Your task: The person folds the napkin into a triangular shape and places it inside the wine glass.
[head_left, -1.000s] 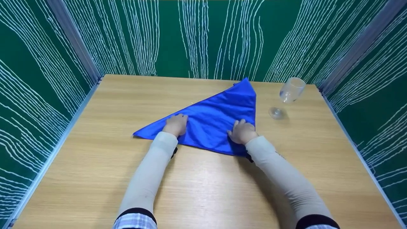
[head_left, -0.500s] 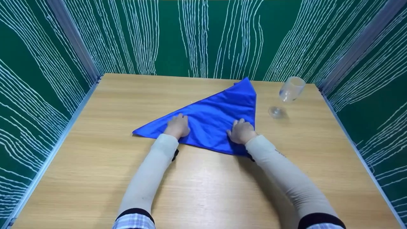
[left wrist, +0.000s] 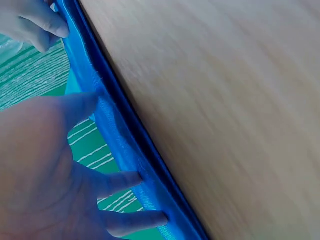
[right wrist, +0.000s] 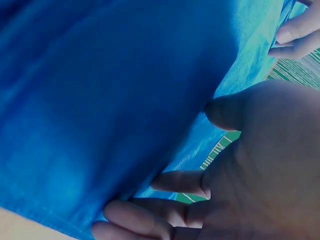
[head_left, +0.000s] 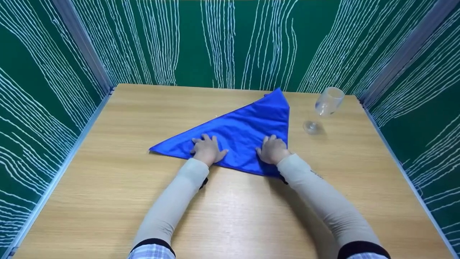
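Lying on the table (head_left: 230, 216), under both your hands: one cloth (head_left: 244, 126), blue. Your left hand (head_left: 208, 150), fingers spread, rests by its near edge; your right hand (head_left: 274, 150), fingers loosely bent, rests towards its right side. Grip: released in both; no pinch visible.

Hazards, as judged: uneven pressure from your palms could drag the cloth askew; pushing your hands towards each other could bunch the slack fabric and deepen its creases. A wide sweep of your right hand could topple the glass (head_left: 328, 101), which stands apart, beyond the cloth's right edge, on a slight foot.

Materials: cloth, smooth, softly sheened, shallowly wrinkled; a lopsided triangle, pointed at left and at the far end. Sleeves (head_left: 167, 208), pale, close-fitting, dark-banded at the lower end. Glass, clear, rounded bowl, disc foot; stem hard to make out. Table, light wood grain, glossy near the middle. Walls (head_left: 190, 43), green, streaked with wavy white lines.
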Demonstrator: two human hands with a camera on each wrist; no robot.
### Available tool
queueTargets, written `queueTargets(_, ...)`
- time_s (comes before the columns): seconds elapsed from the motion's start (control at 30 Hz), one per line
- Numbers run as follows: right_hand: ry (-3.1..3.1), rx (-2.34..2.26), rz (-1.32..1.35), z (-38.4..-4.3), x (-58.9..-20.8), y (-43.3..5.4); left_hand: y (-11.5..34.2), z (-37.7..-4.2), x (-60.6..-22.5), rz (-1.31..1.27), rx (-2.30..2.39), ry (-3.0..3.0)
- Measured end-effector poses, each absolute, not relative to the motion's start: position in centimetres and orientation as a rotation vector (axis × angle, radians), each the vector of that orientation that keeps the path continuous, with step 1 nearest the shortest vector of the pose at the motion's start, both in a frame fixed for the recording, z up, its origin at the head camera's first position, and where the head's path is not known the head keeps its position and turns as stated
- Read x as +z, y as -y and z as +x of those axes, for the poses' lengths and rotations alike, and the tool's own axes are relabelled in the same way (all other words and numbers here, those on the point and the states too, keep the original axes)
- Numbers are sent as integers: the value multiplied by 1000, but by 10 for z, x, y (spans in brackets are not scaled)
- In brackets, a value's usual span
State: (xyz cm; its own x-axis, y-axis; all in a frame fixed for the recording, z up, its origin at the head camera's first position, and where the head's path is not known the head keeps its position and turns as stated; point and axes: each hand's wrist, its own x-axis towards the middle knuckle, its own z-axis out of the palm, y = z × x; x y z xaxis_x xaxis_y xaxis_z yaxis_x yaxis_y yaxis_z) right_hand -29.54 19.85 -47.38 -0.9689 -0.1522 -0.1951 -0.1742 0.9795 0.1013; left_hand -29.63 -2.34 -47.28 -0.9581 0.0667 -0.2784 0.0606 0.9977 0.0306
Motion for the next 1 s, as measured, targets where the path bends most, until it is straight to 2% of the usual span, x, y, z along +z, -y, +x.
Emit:
queueTargets(0.27, -2922, 148, -202, -294, -473, -196, 30, -301, -474, 131, 65, -2869)
queueTargets(1.0, -2996, 54, -318, -265, -474, -181, 62, -320, -467, 236, 187, -2785)
